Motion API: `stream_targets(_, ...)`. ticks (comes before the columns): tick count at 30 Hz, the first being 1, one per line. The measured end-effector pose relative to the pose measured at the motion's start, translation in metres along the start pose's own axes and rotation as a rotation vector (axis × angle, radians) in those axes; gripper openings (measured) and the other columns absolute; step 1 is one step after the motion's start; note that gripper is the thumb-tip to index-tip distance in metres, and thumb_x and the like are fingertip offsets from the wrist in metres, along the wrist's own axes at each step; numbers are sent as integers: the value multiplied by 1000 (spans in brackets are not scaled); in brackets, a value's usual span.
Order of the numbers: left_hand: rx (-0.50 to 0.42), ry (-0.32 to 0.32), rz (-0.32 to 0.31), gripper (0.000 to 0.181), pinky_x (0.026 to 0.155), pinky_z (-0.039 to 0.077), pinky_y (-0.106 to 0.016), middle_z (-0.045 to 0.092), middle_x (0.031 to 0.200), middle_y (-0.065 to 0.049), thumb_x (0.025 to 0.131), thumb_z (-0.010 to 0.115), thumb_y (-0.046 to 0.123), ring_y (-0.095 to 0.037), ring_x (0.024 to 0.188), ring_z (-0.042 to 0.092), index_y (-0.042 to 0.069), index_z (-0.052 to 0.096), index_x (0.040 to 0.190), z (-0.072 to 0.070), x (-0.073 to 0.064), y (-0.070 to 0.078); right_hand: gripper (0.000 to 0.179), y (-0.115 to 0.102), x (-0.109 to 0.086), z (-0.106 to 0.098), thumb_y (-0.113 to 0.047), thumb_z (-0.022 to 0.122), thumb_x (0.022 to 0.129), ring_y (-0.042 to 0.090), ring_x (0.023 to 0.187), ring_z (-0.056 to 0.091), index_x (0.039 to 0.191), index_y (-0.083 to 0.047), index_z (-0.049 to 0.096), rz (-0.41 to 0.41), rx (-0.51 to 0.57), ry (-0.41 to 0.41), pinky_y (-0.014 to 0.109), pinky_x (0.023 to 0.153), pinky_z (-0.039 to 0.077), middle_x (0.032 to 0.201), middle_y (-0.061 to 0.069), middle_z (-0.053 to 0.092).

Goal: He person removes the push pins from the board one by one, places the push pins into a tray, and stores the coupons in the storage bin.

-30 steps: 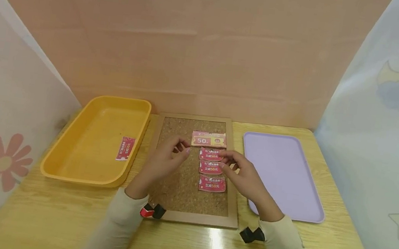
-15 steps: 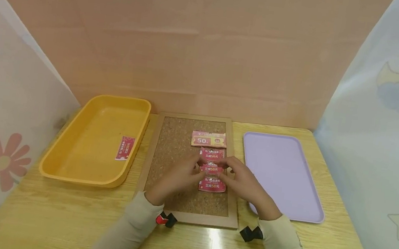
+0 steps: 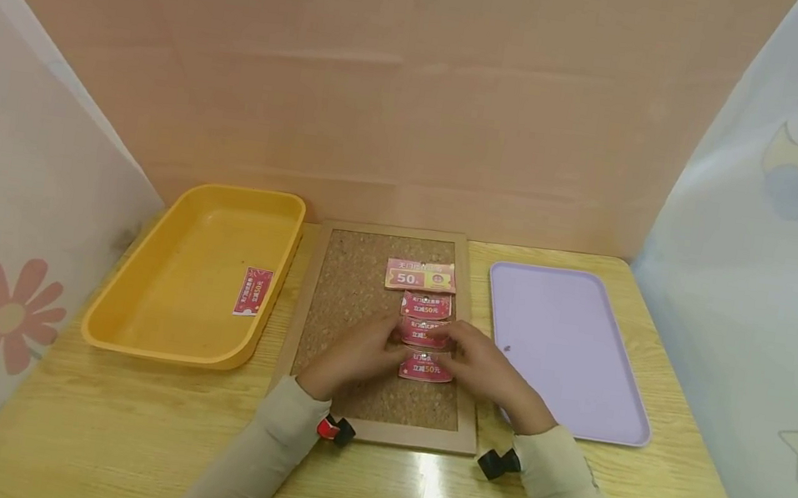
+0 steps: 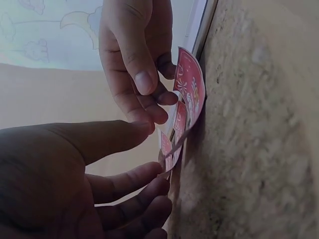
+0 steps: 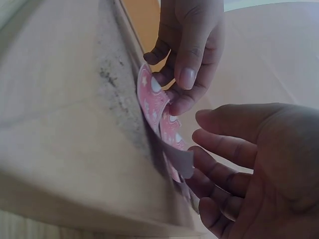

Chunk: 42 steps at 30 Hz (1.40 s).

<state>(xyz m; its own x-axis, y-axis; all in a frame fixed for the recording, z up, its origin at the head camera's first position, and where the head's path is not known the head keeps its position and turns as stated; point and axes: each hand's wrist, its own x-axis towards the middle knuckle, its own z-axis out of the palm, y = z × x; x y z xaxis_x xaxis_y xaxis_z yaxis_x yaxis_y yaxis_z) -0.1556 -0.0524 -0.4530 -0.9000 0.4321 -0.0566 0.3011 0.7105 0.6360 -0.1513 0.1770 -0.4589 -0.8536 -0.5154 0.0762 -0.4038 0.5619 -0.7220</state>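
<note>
Several red paper coupons hang in a column on the right side of a cork board (image 3: 333, 291); their edges curl up from it. My left hand (image 3: 361, 352) is at the left ends of the lower coupons, thumb apart from the fingers. At their right ends is my right hand (image 3: 485, 367), fingers loosely bent, partly covering the middle coupon (image 3: 421, 334) and the lowest coupon (image 3: 426, 368). In the left wrist view my left thumb (image 4: 134, 130) lies close to the right fingertips. The right wrist view shows right fingers (image 5: 194, 159) against a curled coupon edge (image 5: 178, 162).
Left of the board stands a yellow tray (image 3: 177, 270) with a single red coupon (image 3: 254, 292) lying in it. A flat lilac tray (image 3: 568, 347) lies to the right. A wider coupon (image 3: 421, 277) tops the column. A peach cloth (image 3: 389, 96) hangs behind.
My left hand has moved right and down, from beside the upper coupons to the lower ones. The right hand has shifted slightly down. The coupons keep their places on the board.
</note>
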Motion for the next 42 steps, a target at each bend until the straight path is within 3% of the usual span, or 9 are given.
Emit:
stream_targets(6, -55, -56, 45, 21, 68, 49, -29, 61, 92, 3, 90, 67, 23, -12, 78, 56, 10, 65, 105, 4, 4, -11, 33, 1, 1, 3, -14, 67, 92, 25, 112, 56, 124, -9, 63, -22, -9, -8, 47, 92, 44, 119, 6, 63)
stream_targets(13, -94, -93, 14, 17, 71, 48, -30, 62, 89, 4, 93, 66, 26, -12, 79, 57, 12, 66, 103, 3, 6, -12, 29, 7, 1, 9, -17, 67, 93, 25, 115, 53, 121, -12, 65, -14, -48, -15, 49, 96, 40, 119, 1, 64)
stream_targets(19, -74, -75, 3, 14, 64, 46, -29, 61, 83, 6, 93, 66, 32, -12, 73, 55, 18, 66, 96, 6, 10, -19, 26, 11, 3, 15, -23, 67, 93, 20, 111, 53, 118, -19, 67, -7, -90, 10, 46, 93, 42, 115, -6, 63)
stream_targets(30, -32, -53, 49, 15, 59, 40, -27, 56, 76, 7, 92, 68, 35, -9, 66, 49, 22, 63, 89, 10, 14, -31, 15, 16, 5, 23, -21, 67, 92, 13, 90, 51, 107, -23, 69, -22, -156, 62, 37, 77, 41, 97, -12, 61)
stream_targets(42, 2, -35, 63, 14, 58, 38, -26, 55, 73, 8, 90, 70, 34, -8, 65, 48, 23, 62, 86, 10, 16, -31, 9, 21, 8, 26, -21, 67, 91, 12, 90, 50, 100, -22, 68, -48, -229, 99, 37, 80, 41, 97, -11, 62)
